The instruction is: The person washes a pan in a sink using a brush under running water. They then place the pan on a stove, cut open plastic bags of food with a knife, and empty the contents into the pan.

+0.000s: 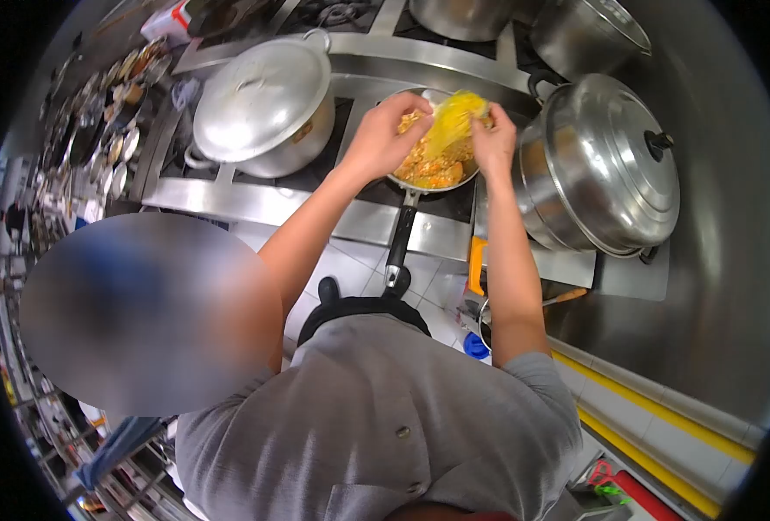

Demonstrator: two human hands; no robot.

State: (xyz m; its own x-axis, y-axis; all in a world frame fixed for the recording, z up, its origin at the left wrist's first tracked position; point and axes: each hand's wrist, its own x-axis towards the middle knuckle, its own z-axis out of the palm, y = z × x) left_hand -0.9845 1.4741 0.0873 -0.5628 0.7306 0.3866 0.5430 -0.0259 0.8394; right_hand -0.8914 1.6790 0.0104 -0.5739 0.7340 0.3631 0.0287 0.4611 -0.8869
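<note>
A frying pan [401, 234] with a black handle sits on the stove in front of me, holding chunky orange-brown food [438, 174]. Over its far side, my right hand [495, 143] grips a crumpled, yellow-stained plastic bag [454, 122]. Whether anything is left inside the bag I cannot tell. My left hand [389, 137] is above the pan's left rim, thumb and fingers curved with a gap between them. It is close to the bag but does not appear to hold it.
Left of the pan stands a large lidded pot [263, 104]; to the right, a tall lidded steamer pot [593, 165]. More steel pots [463, 17] occupy the back burners. The pan handle points toward my body. A person with a blurred head [151, 313] is close on my left.
</note>
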